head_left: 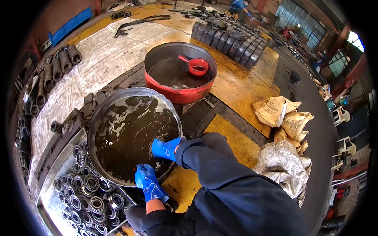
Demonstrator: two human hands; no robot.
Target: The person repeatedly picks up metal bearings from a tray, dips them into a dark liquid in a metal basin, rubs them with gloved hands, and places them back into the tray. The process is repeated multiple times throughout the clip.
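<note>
A wide round metal tub of dark, murky liquid with pale foam stands before me. My left hand, in a blue rubber glove, is at the tub's near rim with its fingers curled closed. Whatever they hold is hidden; a small reddish spot shows beside the glove. Over the liquid, my right hand, also blue-gloved, reaches in from the right. Its fingers dip down into the liquid, out of sight. Left of the tub, a metal tray carries many ring-shaped bearings, nearest to my left hand.
Behind the tub stands a red drum of liquid with a red dipper in it. Paper sacks lie at right, with a silvery sack. Dark metal blocks and coiled springs stand farther off. A person works at the back.
</note>
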